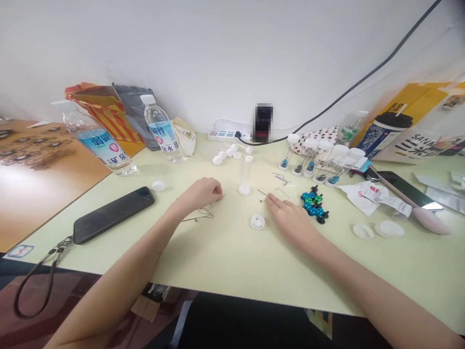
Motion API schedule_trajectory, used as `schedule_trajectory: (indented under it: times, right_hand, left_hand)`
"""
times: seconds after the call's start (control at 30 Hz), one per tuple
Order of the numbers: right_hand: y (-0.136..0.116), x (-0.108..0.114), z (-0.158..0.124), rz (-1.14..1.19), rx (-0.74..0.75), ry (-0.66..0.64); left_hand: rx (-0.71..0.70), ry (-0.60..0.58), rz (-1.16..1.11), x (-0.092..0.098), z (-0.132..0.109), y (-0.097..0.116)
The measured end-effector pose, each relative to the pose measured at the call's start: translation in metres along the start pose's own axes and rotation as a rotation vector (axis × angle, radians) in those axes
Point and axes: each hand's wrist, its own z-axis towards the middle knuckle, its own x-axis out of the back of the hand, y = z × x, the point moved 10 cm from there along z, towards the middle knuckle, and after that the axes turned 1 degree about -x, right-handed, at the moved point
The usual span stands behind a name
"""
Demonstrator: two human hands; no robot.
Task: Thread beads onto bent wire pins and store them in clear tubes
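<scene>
Metal rod (pixel 262 193), likely stiff, light; best pinched mid-length; my left hand (pixel 202 193) is pinched together; my right hand's (pixel 289 216) grip, I cannot tell.

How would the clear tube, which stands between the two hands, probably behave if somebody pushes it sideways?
The clear tube would probably tip easily, since it stands tall on a narrow white base. Once down, it might roll, as its sides look rounded. It is likely light for its size, because it looks see-through with nothing visible inside.
</scene>
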Motion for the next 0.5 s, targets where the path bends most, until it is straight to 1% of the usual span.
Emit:
schedule_trajectory:
  times: [0.07, 0.1, 0.17, 0.2, 0.27, 0.33, 0.4, 0.5]
  right_hand:
    - [0.001, 0.0, -0.001, -0.007, -0.023, -0.02]
    - [0.001, 0.0, -0.001, -0.005, -0.03, -0.027]
    - [0.001, 0.0, -0.001, 0.008, -0.038, -0.036]
    - [0.001, 0.001, -0.001, 0.016, -0.04, -0.036]
    - [0.001, 0.001, -0.001, 0.029, -0.041, -0.03]
    - [0.002, 0.001, -0.002, 0.039, -0.038, -0.026]
    - [0.0, 0.001, -0.004, 0.058, -0.014, -0.015]
    - [-0.006, 0.003, -0.004, 0.12, 0.072, 0.023]
  left_hand:
    - [-0.022, 0.018, -0.077, 0.002, 0.001, 0.002]
    - [-0.023, 0.05, -0.098, 0.006, 0.002, 0.0]
    - [-0.005, 0.12, -0.08, 0.014, 0.003, -0.007]
    - [0.001, 0.132, -0.054, 0.016, 0.004, -0.01]
    - [-0.001, 0.088, -0.037, 0.012, 0.006, -0.014]
    - [-0.022, 0.018, -0.049, 0.003, 0.006, -0.011]
    - [-0.055, -0.015, -0.046, -0.003, 0.005, -0.003]
    - [-0.101, -0.014, -0.018, -0.007, 0.0, 0.012]
